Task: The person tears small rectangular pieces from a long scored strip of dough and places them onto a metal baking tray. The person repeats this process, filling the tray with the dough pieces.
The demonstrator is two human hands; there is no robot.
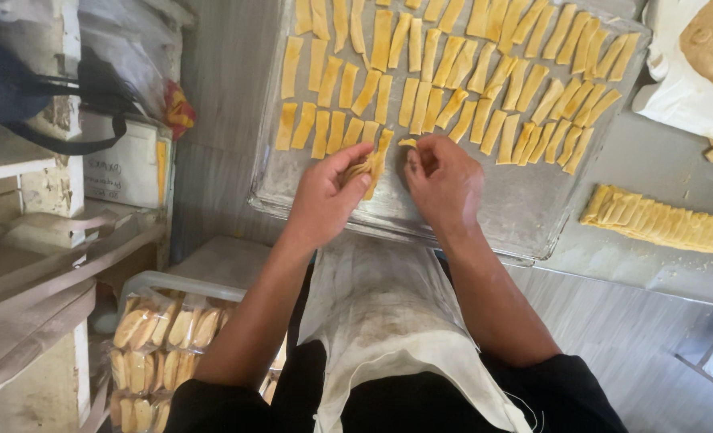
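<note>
Over the tray's [525, 216] near edge, left hand [324, 196] with fingers closed round a bunch of dough strips [368, 166], right hand [444, 183] pinching one small strip [408, 143], rows of strips [484, 72] beyond on the tray.

1. both forearms are reaching forward from short black sleeves, bare and angling in toward each other.
2. the left hand [324, 191] is curling its fingers and thumb closed in a pinch, knuckles facing up.
3. the right hand [443, 180] is sitting just beside it, fingers bent inward, thumb and forefinger pinching together.
</note>
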